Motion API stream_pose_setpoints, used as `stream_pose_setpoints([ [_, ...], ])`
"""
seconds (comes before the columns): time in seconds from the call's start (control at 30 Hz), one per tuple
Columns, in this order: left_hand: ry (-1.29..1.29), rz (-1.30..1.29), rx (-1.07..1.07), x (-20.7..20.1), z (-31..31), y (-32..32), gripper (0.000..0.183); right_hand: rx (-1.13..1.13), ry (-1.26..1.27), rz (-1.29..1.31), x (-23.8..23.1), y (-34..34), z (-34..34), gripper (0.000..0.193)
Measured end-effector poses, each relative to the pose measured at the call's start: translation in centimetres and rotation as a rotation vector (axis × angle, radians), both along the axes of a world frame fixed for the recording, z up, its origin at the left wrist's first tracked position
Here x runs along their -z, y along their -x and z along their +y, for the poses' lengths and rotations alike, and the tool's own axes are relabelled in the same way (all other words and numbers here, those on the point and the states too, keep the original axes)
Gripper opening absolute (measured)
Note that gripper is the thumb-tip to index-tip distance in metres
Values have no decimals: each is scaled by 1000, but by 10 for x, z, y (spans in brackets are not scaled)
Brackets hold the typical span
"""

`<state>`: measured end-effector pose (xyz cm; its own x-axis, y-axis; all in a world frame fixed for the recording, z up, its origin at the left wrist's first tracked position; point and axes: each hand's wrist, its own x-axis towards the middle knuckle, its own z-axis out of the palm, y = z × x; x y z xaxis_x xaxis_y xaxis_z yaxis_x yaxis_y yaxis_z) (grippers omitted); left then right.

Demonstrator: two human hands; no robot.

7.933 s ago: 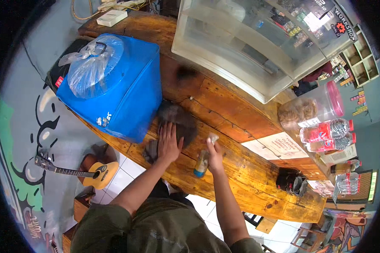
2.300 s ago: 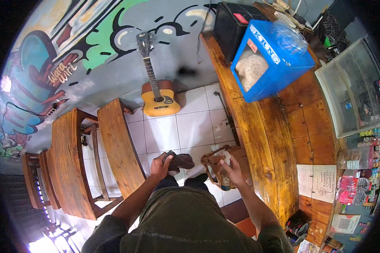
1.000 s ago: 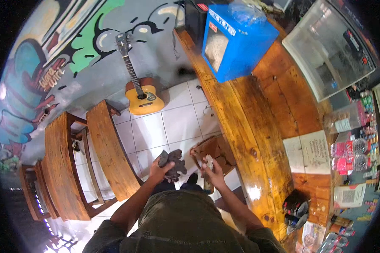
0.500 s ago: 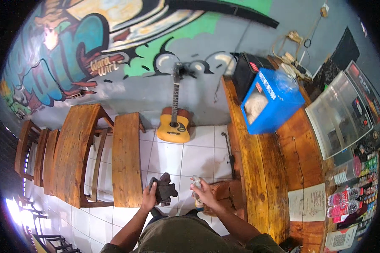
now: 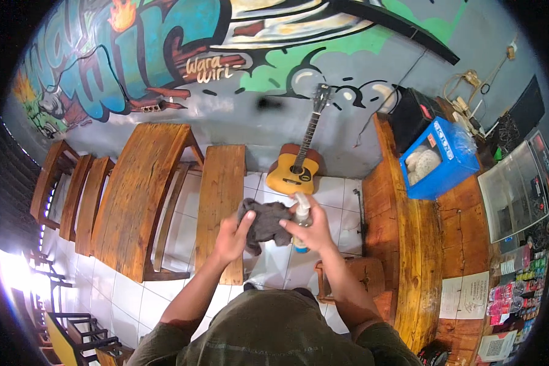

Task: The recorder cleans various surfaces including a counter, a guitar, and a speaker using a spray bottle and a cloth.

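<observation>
A crumpled dark grey cloth (image 5: 265, 222) is gripped in my left hand (image 5: 230, 236), with the thumb lying on top of it. My right hand (image 5: 317, 230) is wrapped round a clear spray bottle (image 5: 302, 211) with a whitish top and some blue near its base. The bottle stands right beside the cloth's right edge, and my right thumb reaches to that edge. Both hands are held out in front of me, above the tiled floor. Beyond them an acoustic guitar (image 5: 291, 172) leans upright against the painted wall.
A wooden bench (image 5: 219, 201) and a long wooden table (image 5: 143, 189) stand to the left. On the right runs a wooden counter (image 5: 412, 262) bearing a blue box (image 5: 436, 177) and a glass-fronted case (image 5: 511, 189). A brown stool (image 5: 363, 277) sits by the counter's base.
Both hands have risen forward and come together, bringing the cloth and the spray bottle side by side. The view has turned, so the guitar and furniture appear farther right.
</observation>
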<state>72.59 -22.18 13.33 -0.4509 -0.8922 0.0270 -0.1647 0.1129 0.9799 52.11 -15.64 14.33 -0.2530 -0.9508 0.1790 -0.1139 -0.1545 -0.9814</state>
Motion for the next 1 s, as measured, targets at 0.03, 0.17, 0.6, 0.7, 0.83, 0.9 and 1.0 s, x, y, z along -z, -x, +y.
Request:
stream_pose_setpoints([
  [0.03, -14, 111, -3, 0, -8, 2, 32, -9, -3, -18, -7, -1, -5, 54],
  [0.17, -92, 398, 22, -7, -38, 28, 29, 70, 8, -63, -13, 9, -22, 54],
  [0.6, -1004, 443, 522, 56, -98, 173, 58, 140, 31, -115, -21, 155, -55, 53],
  [0.7, -813, 297, 600, 59, -95, 209, 48, 46, 101, -34, -32, 188, -71, 54],
  [0.83, -786, 525, 342, 41, -102, 267, 47, -1, 141, -1, -32, 238, -92, 53],
  [0.9, -681, 577, 298, 44, -118, 283, 47, -2, 155, -235, -48, 253, -97, 50],
  [1.0, -517, 611, 240, 41, -138, 301, 53, -101, 143, -256, -49, 279, -110, 46],
])
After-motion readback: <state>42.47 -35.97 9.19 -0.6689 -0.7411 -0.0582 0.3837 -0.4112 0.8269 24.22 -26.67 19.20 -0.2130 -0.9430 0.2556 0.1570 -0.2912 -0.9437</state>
